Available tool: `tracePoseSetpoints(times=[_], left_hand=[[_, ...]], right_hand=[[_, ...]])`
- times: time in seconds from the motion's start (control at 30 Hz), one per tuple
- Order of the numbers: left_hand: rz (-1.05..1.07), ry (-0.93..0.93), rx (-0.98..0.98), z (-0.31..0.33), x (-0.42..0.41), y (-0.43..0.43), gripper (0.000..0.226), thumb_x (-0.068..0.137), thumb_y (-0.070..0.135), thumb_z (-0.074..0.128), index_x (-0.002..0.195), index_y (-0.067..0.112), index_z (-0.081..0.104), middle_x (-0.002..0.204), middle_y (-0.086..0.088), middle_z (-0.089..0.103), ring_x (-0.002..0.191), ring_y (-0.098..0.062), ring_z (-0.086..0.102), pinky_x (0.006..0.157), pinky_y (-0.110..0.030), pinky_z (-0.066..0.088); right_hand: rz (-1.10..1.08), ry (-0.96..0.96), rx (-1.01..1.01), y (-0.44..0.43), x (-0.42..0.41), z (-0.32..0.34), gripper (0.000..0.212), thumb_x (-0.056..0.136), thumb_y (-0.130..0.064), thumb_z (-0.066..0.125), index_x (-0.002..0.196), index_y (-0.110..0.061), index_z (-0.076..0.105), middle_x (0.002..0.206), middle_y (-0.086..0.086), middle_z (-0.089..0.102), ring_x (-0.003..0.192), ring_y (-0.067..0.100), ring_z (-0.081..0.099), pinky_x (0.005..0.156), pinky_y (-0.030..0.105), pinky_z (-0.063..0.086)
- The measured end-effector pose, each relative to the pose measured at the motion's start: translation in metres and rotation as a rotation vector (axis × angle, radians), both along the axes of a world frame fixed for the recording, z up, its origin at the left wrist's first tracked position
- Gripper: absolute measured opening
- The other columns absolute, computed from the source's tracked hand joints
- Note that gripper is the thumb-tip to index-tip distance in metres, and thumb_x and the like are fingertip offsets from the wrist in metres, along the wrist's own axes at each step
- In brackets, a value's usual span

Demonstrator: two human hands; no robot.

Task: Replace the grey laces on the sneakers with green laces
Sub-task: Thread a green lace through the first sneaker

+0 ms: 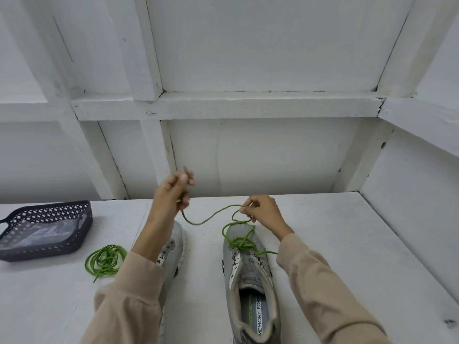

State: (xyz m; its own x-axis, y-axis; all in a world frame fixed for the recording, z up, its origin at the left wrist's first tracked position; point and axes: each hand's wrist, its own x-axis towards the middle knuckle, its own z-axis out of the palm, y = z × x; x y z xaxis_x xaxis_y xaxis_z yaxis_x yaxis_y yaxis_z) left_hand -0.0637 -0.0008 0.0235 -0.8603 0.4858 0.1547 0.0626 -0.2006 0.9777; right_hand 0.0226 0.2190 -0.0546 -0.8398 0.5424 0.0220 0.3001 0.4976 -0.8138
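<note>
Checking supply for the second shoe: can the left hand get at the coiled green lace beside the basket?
Probably, but not freely: the left hand grips the threaded lace near its end. The coiled lace lies uncovered on the table beside that forearm.

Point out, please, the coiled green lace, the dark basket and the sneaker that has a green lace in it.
coiled green lace (106, 258): head view, strands crossing the coil's middle.
dark basket (42, 253): head view, its near wall.
sneaker (248, 269): head view, its grey tongue.
</note>
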Motion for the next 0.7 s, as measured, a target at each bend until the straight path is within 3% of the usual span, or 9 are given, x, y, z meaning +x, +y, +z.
tracePoseSetpoints(times=[0.1,0.17,0.23,0.3,0.43,0.57,0.7], left_hand=[[-0.196,0.128,-0.327,-0.019,0.016,0.004,0.013,0.096,0.011,0.057,0.089,0.009,0.068,0.077,0.009,0.068,0.046,-0.004,0.038,0.047,-0.014,0.03],[-0.307,0.266,-0.545,-0.038,0.02,0.004,0.014,0.089,0.012,0.068,0.08,0.021,0.074,0.078,0.005,0.072,0.045,-0.004,0.04,0.048,-0.017,0.035],[-0.375,0.361,-0.731,-0.054,0.023,0.003,0.016,0.084,0.02,0.075,0.076,0.033,0.075,0.076,0.007,0.073,0.044,-0.004,0.045,0.052,-0.02,0.04],[-0.375,0.386,-0.827,-0.063,0.027,0.003,0.009,0.082,0.026,0.076,0.078,0.034,0.076,0.071,0.014,0.072,0.042,-0.003,0.05,0.057,-0.022,0.044],[-0.3,0.516,-0.965,-0.067,0.035,0.007,0.005,0.081,0.034,0.074,0.084,0.033,0.077,0.063,0.023,0.066,0.051,0.004,0.055,0.066,-0.023,0.049],[-0.223,0.666,-1.063,-0.065,0.043,0.01,0.011,0.083,0.038,0.068,0.09,0.036,0.076,0.084,0.016,0.072,0.067,0.0,0.054,0.064,-0.022,0.041],[-0.232,0.724,-1.08,-0.061,0.046,0.011,0.014,0.084,0.036,0.064,0.093,0.035,0.076,0.085,0.016,0.072,0.079,-0.003,0.062,0.069,-0.023,0.046]], right_hand=[[0.106,-0.055,0.006,-0.004,-0.001,0.0,0.009,0.072,-0.021,0.081,0.077,-0.021,0.073,0.072,0.001,0.07,0.063,0.013,0.063,0.072,0.036,0.055],[0.168,-0.124,0.04,-0.008,0.003,0.003,0.027,0.07,-0.017,0.084,0.094,-0.022,0.073,0.085,0.001,0.068,0.076,0.014,0.062,0.079,0.035,0.053],[0.162,-0.169,0.177,-0.012,0.01,0.009,0.047,0.071,-0.02,0.083,0.115,-0.024,0.066,0.103,-0.002,0.063,0.093,0.015,0.058,0.088,0.034,0.049],[0.146,-0.178,0.37,-0.017,0.022,0.02,0.043,0.073,-0.024,0.082,0.113,-0.026,0.066,0.114,-0.005,0.056,0.107,0.015,0.051,0.092,0.033,0.042],[0.286,-0.367,0.391,-0.032,0.045,0.034,0.011,0.071,-0.031,0.081,0.08,-0.027,0.076,0.086,-0.01,0.063,0.088,0.011,0.058,0.086,0.032,0.039],[0.322,-0.367,0.216,-0.04,0.055,0.019,0.009,0.072,-0.028,0.08,0.081,-0.028,0.079,0.076,-0.009,0.073,0.081,0.007,0.065,0.082,0.029,0.05],[0.265,-0.304,0.145,-0.043,0.055,0.009,0.007,0.07,-0.026,0.079,0.077,-0.028,0.079,0.071,-0.01,0.072,0.077,0.007,0.066,0.077,0.028,0.052]])
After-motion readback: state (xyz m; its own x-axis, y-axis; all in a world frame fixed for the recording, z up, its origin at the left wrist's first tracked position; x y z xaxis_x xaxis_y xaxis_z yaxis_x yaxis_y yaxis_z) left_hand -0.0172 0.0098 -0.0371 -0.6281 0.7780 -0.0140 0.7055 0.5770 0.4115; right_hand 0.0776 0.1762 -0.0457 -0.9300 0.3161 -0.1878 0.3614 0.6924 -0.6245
